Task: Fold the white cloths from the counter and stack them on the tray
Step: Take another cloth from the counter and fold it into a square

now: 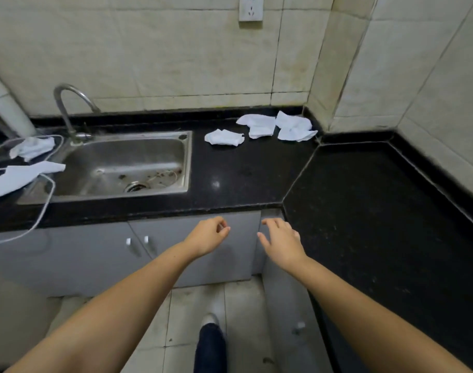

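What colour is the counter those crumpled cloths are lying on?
Black, glossy with fine speckles: the counter, seen best in the head view.

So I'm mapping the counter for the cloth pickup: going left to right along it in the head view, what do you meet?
Flat white cloth → faucet → sink → crumpled cloth → cloth → corner cloth.

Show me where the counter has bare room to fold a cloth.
Bare: the right wing of the counter, and the stretch between the sink and the corner seam, in front of the crumpled cloths. Crowded: the back corner holding those cloths, and left of the sink, where more cloths lie tangled with a white cable.
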Tool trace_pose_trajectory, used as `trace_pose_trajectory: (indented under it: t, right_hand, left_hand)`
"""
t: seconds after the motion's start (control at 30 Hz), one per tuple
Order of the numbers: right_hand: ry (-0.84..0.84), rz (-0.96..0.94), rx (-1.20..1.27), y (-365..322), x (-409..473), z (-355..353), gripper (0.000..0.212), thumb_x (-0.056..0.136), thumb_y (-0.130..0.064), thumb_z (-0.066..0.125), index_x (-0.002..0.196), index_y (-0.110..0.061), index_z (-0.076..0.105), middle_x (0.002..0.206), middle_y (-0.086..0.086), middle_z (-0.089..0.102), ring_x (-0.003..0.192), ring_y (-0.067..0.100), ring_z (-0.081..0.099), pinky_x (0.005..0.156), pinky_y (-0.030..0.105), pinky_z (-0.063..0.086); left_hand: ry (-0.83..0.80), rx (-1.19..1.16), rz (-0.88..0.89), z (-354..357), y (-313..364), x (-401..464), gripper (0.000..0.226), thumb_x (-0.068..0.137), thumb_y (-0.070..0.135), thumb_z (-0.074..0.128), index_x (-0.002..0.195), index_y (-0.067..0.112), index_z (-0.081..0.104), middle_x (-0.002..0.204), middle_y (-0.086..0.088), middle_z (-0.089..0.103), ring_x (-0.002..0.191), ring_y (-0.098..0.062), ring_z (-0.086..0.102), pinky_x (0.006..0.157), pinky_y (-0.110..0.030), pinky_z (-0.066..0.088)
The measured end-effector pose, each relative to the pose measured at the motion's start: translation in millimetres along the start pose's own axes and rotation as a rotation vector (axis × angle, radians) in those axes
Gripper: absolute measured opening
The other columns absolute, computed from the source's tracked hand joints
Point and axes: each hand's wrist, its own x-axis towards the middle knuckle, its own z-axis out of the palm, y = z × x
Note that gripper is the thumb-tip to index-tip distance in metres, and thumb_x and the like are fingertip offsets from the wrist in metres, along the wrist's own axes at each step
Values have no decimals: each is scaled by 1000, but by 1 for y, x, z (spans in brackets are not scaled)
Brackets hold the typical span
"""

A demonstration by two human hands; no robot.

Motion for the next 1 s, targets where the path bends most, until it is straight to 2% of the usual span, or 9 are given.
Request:
trace_pose_trajectory:
  t: [0.2, 0.43, 0.63, 0.73, 0.8, 0.9, 1.0]
  right_hand:
    - [-17, 78, 37, -10, 137, -9, 42, 99, -37, 39, 137, -20, 39, 141, 2, 42, 131, 22, 38, 106, 41, 31]
    - [-28, 168, 113, -16, 265, -21, 39, 99, -36, 41, 134, -19, 43, 137, 3, 46, 127, 22, 43, 103, 41, 36]
    - [-15, 117, 292, -10, 400, -36, 37, 98, -28, 45, 131, -13, 46, 132, 8, 48, 117, 23, 52, 95, 36, 46]
    - [-8, 74, 294, -10, 470, -38, 37, 98, -22, 43, 132, -9, 46, 134, 12, 47, 119, 26, 50, 98, 38, 43]
    - [4, 65, 250, -10, 508, -34, 37, 98, -20, 42, 133, -8, 46, 135, 13, 45, 122, 28, 47, 101, 41, 41]
    - [16, 98, 182, -7, 542, -21, 39, 99, -22, 42, 135, -9, 44, 139, 14, 42, 126, 28, 43, 103, 41, 39]
    - [-24, 124, 90, 0, 550, -5, 43, 97, -27, 45, 136, -9, 43, 137, 13, 43, 125, 28, 42, 99, 39, 40]
  left_hand:
    - [-13, 8, 44, -59, -14, 127, 17, 96, 29, 48, 100, 17, 60, 85, 0, 60, 79, -15, 56, 69, -27, 44]
    - [3, 30, -2, -115, -37, 260, 20, 94, 26, 50, 104, 13, 62, 90, 3, 58, 86, -15, 55, 76, -27, 42]
    - [72, -25, -36, -134, -36, 355, 19, 93, 21, 50, 103, 11, 62, 97, -4, 63, 86, -17, 56, 75, -26, 41]
    - [83, -20, -47, -136, -31, 402, 23, 93, 19, 49, 110, 10, 60, 107, -8, 62, 98, -22, 58, 84, -29, 44]
    - [93, 24, -26, -134, -29, 433, 29, 94, 20, 47, 122, 11, 55, 121, -8, 56, 111, -23, 52, 93, -31, 43]
    - [124, 99, 12, -129, -25, 470, 38, 95, 16, 45, 134, 13, 47, 138, -6, 46, 128, -22, 40, 104, -34, 36]
    - [76, 170, 58, -121, -27, 501, 48, 96, 11, 41, 143, 14, 35, 149, -4, 37, 136, -20, 32, 110, -29, 28]
